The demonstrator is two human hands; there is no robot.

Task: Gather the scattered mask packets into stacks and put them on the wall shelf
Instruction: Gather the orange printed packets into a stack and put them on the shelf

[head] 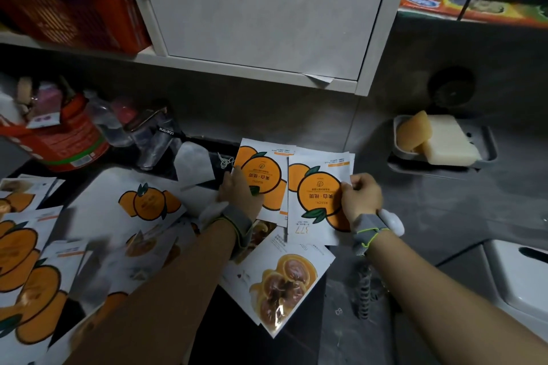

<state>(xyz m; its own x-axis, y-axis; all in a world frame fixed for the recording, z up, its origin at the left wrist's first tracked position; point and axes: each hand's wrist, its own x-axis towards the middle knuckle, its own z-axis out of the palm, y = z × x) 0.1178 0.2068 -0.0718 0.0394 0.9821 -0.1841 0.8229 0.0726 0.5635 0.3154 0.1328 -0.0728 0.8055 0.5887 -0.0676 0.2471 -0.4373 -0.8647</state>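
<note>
Over the grey counter (430, 216), left hand (240, 197) and right hand (360, 198) each clamp their grip on white, orange-printed mask packets (317, 187)

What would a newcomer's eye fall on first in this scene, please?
Most striking are the orange-printed mask packets that the left hand and right hand hold at centre, with more packets scattered at lower left. A red basket sits on the shelf at upper left, and soap bars lie in a wall dish at right.
</note>
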